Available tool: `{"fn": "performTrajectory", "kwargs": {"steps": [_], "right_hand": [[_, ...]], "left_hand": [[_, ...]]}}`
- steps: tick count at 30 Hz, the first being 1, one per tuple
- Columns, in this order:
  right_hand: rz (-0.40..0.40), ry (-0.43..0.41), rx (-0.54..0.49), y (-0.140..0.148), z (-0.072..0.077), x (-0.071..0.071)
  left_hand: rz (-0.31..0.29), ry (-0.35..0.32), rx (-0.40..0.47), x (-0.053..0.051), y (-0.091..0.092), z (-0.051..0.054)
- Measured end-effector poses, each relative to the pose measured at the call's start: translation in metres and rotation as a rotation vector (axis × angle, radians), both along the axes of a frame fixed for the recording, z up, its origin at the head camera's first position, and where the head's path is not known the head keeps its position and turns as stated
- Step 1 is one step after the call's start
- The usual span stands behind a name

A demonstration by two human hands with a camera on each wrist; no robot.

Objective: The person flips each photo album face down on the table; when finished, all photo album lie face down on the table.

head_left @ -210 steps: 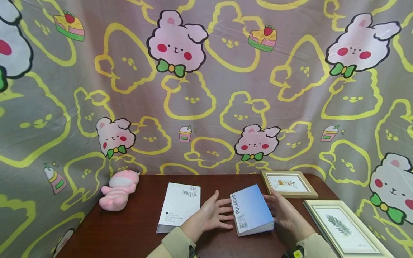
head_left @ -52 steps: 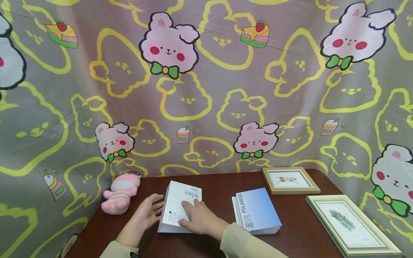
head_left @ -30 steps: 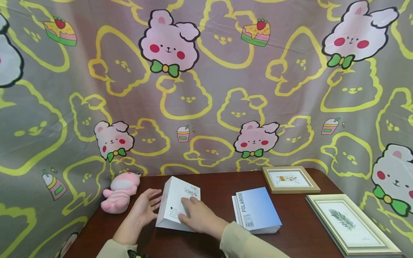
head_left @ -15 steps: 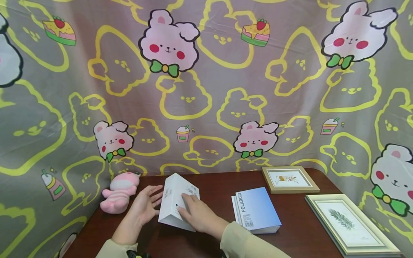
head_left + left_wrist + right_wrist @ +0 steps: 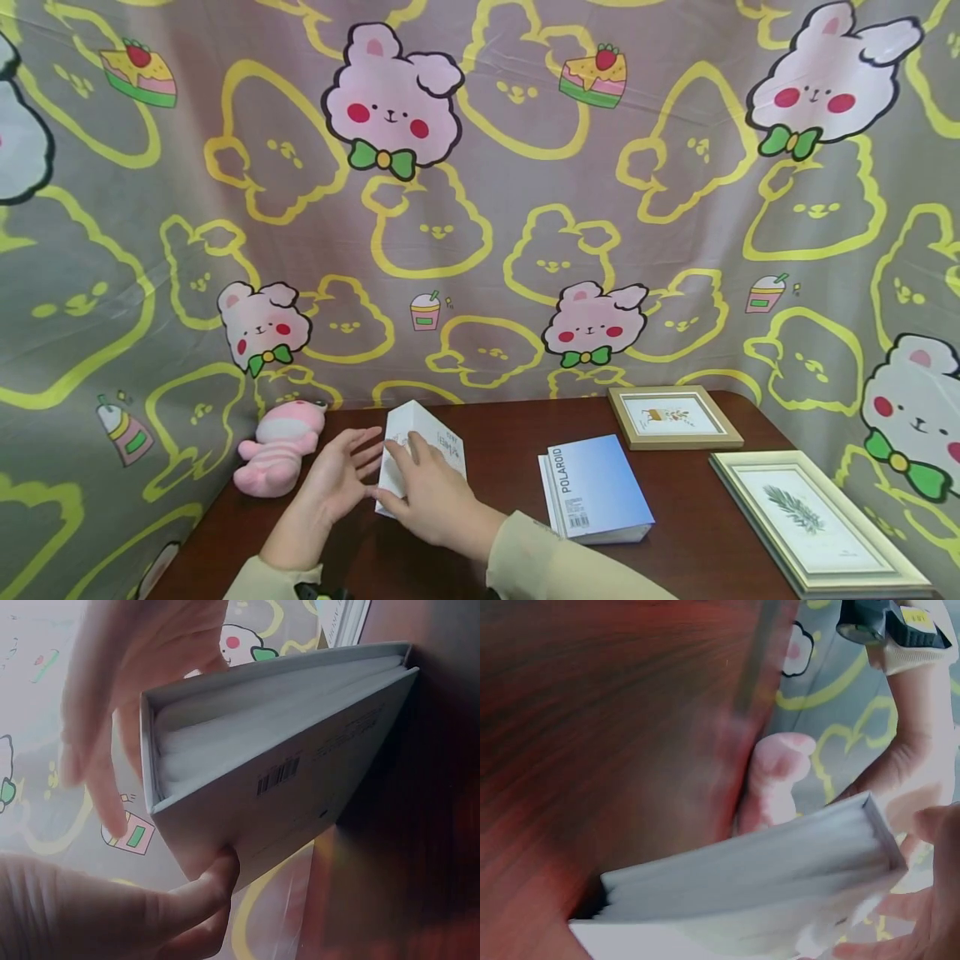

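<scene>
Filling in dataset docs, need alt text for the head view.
A person's right hand lies over a tilted white book on a dark table, the left hand beside it. Farther right lie a blue POLAROID book and two picture frames; a pink plush toy lies at left, before a cartoon-print curtain.

Dark red tabletop point(image 5: 622, 735) fills left | white book point(image 5: 750, 874) lower centre, page edges point(image 5: 780, 862) showing | right hand point(image 5: 936, 911) lower right, fingers at book's end | left hand point(image 5: 909, 787) right, partly behind book | pink plush point(image 5: 777, 772) right of centre, against patterned cloth point(image 5: 829, 664)
</scene>
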State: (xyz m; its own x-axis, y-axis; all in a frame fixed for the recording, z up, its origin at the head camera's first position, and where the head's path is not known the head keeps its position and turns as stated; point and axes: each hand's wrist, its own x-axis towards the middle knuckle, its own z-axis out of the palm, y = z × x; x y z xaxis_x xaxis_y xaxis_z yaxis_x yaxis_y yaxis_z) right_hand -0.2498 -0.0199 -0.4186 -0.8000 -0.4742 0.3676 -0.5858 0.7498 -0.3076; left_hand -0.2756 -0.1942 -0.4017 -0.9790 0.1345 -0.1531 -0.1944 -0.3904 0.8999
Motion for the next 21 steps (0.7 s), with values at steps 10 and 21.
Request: {"fn": "performTrajectory", "kwargs": {"steps": [10, 21], "right_hand": [[-0.079, 0.101, 0.141, -0.014, 0.003, 0.005], [-0.139, 0.153, 0.209, -0.018, 0.006, 0.011]], "left_hand": [[-0.004, -0.001, -0.004, 0.002, 0.004, 0.006], [-0.025, 0.004, -0.018, 0.003, 0.007, 0.009]]}}
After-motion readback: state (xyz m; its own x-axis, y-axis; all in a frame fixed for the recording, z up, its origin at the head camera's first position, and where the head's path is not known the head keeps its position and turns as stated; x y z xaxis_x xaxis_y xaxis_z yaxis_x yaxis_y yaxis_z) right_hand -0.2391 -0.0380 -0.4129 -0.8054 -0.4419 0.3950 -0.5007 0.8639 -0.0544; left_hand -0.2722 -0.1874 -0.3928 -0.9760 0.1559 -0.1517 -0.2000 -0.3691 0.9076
